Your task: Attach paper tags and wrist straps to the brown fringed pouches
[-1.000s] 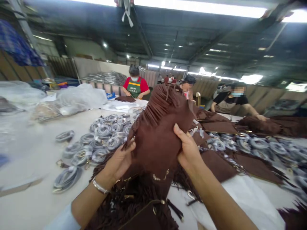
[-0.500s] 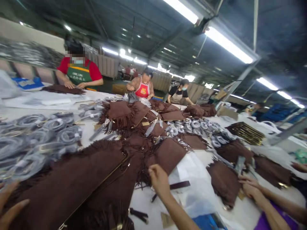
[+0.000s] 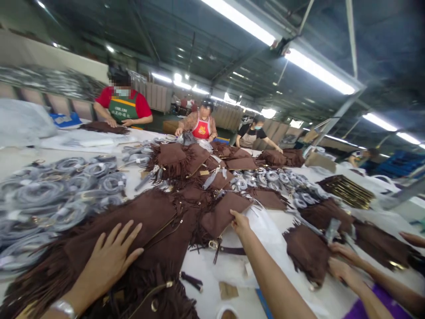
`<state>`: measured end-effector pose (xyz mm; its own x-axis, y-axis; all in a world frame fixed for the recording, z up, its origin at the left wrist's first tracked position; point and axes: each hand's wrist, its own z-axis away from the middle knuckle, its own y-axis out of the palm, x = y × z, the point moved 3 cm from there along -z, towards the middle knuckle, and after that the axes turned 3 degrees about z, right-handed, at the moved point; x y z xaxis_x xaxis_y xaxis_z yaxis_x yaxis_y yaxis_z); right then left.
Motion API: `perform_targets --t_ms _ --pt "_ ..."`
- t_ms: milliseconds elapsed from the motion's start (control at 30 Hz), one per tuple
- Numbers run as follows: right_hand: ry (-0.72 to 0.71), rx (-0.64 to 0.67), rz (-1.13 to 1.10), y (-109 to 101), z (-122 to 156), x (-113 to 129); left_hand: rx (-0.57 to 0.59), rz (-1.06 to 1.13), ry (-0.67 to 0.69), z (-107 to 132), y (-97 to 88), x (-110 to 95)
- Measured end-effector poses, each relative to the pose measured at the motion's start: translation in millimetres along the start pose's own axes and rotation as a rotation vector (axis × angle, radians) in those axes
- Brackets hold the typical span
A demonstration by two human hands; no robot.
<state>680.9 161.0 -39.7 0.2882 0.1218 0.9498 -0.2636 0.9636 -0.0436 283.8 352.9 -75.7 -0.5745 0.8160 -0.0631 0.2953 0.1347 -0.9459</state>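
Observation:
My left hand [image 3: 111,254] lies flat with fingers spread on a large brown fringed bag [image 3: 139,212], which has a gold zip along its edge. With fingers closed, my right hand [image 3: 239,222] grips the right edge of a smaller brown bag [image 3: 217,219]. A brown strap [image 3: 232,250] with a gold buckle hangs below that bag. More brown fringed bags [image 3: 172,156] are heaped just beyond. Under my left wrist, dark fringe and another zip show at the front.
Coiled straps in clear wrapping [image 3: 43,195] cover the left side. White plastic sheeting [image 3: 268,239] lies right of my right hand. A co-worker's hands [image 3: 345,261] handle a brown bag [image 3: 307,252] at the right. Several people work across the table. Gold-coloured strips [image 3: 348,190] lie at the far right.
My left hand has come in from the left edge onto the large bag. My right hand has moved up and right and now grips the smaller bag's edge.

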Motion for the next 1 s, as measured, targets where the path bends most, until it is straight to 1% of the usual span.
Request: perform_targets --t_ms 67,133,200,233,267,300,367,400,433,467,500,533,567,600,633,667,700,733,767,800,833,867,900,967,1000 --pt "0.035 0.048 -0.028 1 6 21 0.031 0.043 -0.036 -2 -7.2 2" --pt "0.012 0.108 -0.064 1 20 46 0.067 0.161 -0.094 -8 -18.0 1" --pt "-0.042 0.190 -0.120 2 41 73 0.055 0.373 -0.165 -15 -36.5 -6" --pt "-0.074 0.241 -0.152 5 54 87 0.042 0.521 -0.204 -18 -48.2 -13" --pt "-0.107 0.297 -0.185 9 69 100 0.019 0.696 -0.252 -19 -61.0 -22" --pt "-0.136 0.355 -0.218 15 85 112 0.021 0.900 -0.305 -20 -73.1 -34" --pt "-0.185 0.472 -0.274 32 120 132 0.210 1.384 -0.394 -18 -91.5 -67" --pt "-0.198 0.532 -0.303 42 138 139 0.311 1.588 -0.408 -16 -100.5 -85" --pt "-0.197 0.583 -0.337 53 156 144 0.340 1.729 -0.404 -15 -110.4 -99" --pt "-0.182 0.624 -0.374 65 174 147 0.293 1.854 -0.396 -15 -121.0 -110" --pt "-0.158 0.660 -0.415 77 192 147 0.219 1.980 -0.393 -15 -132.0 -116" --pt "-0.132 0.692 -0.460 88 209 145 0.110 2.090 -0.410 -17 -143.5 -117" --pt "-0.112 0.725 -0.501 98 225 142 -0.005 2.168 -0.456 -18 -155.2 -113" --pt "-0.100 0.770 -0.532 108 239 138 -0.125 2.190 -0.532 -19 -166.7 -103" --pt "-0.092 0.828 -0.555 117 251 134 -0.266 2.138 -0.611 -19 -178.6 -89" --pt "-0.077 0.895 -0.566 125 259 130 -0.329 2.052 -0.658 -20 -189.7 -73" --pt "-0.048 0.958 -0.566 133 264 124 -0.354 1.947 -0.689 -21 -199.0 -55" --pt "-0.007 1.009 -0.554 140 265 117 -0.337 1.837 -0.708 -21 -205.2 -37" --pt "0.041 1.038 -0.525 146 262 108 -0.264 1.759 -0.740 -19 -206.3 -20" --pt "0.083 1.037 -0.473 151 256 95 -0.163 1.702 -0.772 -16 -202.3 -4" --pt "0.117 1.011 -0.399 156 248 80 -0.109 1.650 -0.782 -11 -194.4 10" --pt "0.142 0.970 -0.312 159 238 61 -0.062 1.577 -0.809 -4 -181.7 22" --pt "0.161 0.915 -0.214 162 228 40 -0.038 1.466 -0.849 4 -165.1 33" --pt "0.206 0.828 -0.066 167 210 -3 0.063 1.191 -0.927 22 -124.0 47" --pt "0.226 0.790 -0.005 170 202 -23 0.059 1.075 -0.915 28 -104.5 51"
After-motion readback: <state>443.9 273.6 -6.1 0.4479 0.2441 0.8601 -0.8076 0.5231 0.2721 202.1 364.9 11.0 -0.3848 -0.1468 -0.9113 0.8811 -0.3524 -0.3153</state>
